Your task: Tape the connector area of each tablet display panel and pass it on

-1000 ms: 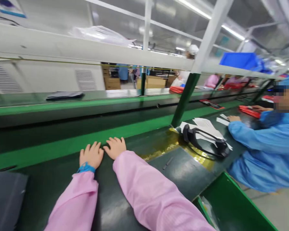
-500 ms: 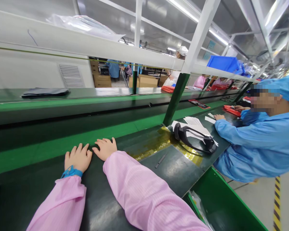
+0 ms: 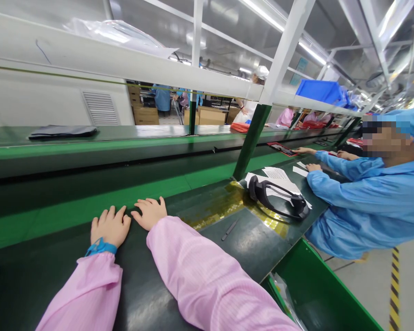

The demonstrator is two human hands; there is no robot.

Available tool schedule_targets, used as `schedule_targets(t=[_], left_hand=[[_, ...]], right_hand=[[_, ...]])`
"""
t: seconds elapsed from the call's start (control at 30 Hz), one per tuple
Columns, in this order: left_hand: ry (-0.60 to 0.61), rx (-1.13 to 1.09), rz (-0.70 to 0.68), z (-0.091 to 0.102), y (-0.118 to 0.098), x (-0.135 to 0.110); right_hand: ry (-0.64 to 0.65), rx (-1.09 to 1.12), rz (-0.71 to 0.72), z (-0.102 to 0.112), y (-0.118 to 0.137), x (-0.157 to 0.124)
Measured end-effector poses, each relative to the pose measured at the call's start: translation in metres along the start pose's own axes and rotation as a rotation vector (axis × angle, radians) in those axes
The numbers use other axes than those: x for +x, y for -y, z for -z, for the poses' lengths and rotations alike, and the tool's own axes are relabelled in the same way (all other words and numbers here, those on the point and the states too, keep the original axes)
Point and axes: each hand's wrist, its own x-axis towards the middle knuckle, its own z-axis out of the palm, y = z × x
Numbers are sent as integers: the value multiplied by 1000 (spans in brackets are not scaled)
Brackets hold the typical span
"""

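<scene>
My left hand lies flat at the far edge of the dark green bench, fingers spread and nothing in them. A blue band circles that wrist below the pink sleeve's cuff. Close beside it, my right hand rests on the same edge with its fingers apart, also holding nothing. To the right of my right forearm lies a thin, dark, knife-like tool. Beyond that, a black curved frame with a strap sits over white printed sheets.
Yellow tape crosses the bench. A green conveyor strip runs along its far side, with a green-and-white post rising there. An open green drawer juts out below. At right sits a co-worker in blue. A dark flat pouch lies on the ledge.
The co-worker's far arm has stretched out to the red-edged flat item on the line. My own hands keep their place; the view has shifted very slightly.
</scene>
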Motion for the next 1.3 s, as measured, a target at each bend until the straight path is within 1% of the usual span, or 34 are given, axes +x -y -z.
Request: schedule_targets(t=[0.37, 0.63, 0.93, 1.3], left_hand=[[4, -4, -10, 4, -2, -2], [-14, 8, -10, 2, 1, -1], [6, -9, -22, 0, 0, -1], [22, 15, -4, 4, -3, -3]], right_hand=[[-9, 0, -5, 0, 1, -1], [-10, 1, -4, -3, -1, 1], [6, -13, 5, 4, 2, -4], [-16, -44, -70, 8, 6, -8]])
